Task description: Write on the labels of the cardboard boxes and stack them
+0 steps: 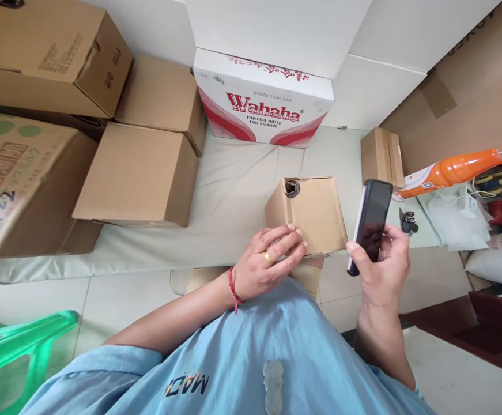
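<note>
My left hand [272, 259], with a gold ring and a red string at the wrist, rests with fingers stretched out on the near left edge of a small brown box [320, 213]. That box has a dark round hole near its far left corner. To its right, my right hand [382, 259] grips a dark smartphone [372, 222] held upright, its screen dark. The phone is apart from the box.
Brown cartons [134, 178] are stacked at the left. A white and red Wahaha box [263, 106] stands at the back. On the right are a little carton [380, 155], an orange bottle [462, 170] and keys [407, 221]. A green stool [34, 346] is at lower left.
</note>
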Motion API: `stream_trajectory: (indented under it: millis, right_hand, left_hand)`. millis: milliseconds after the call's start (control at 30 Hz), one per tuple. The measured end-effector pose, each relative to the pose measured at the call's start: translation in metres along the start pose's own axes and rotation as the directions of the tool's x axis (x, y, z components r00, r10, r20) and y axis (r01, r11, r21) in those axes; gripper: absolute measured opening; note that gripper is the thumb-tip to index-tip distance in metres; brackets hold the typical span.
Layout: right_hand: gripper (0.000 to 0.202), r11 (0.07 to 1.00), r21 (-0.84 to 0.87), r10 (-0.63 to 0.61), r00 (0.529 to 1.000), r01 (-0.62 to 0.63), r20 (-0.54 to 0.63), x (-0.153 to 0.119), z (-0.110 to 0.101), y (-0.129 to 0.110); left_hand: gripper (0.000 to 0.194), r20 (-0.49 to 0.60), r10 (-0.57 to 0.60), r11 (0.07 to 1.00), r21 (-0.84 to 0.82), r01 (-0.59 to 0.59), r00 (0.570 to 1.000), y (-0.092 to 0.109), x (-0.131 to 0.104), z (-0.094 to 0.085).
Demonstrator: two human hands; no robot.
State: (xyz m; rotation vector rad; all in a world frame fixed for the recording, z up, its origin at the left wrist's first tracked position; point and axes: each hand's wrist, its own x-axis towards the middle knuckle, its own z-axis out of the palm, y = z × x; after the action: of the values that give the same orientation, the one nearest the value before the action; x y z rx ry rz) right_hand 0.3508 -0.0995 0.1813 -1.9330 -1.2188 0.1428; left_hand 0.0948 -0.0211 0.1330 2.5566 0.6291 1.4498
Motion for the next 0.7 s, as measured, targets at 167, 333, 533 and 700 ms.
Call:
stream_trajectory:
  millis: [167,333,533,700]
  right_hand:
    - [0.073,0.976,0.126,-0.185,0.982,0.179,0.039,-0.01,0.017,-0.073]
    - [0.069,0.94,0.049,-0.338,0.941,0.338,-0.002,-0.018,0.03,-0.093]
    - [0.076,0.931,0.013,-0.364,0.931,0.364,0.015,-0.023,0.035,-0.092]
    - [0.078,0.929,0.026,-0.37,0.929,0.369,0.031,-0.024,0.035,-0.093]
  left_hand:
    - [0.036,-0.004,-0.006,0.998,0.065,0.006,1.0,0.005,0.003,0.0]
    - [0.019,-0.021,-0.002,0.998,0.061,0.003,1.0,0.005,0.001,0.001]
    - [0.011,-0.053,0.007,0.999,0.044,-0.004,0.999,0.005,0.0,0.005]
    - [0.01,-0.04,-0.001,0.998,0.063,0.003,0.999,0.004,-0.002,0.006]
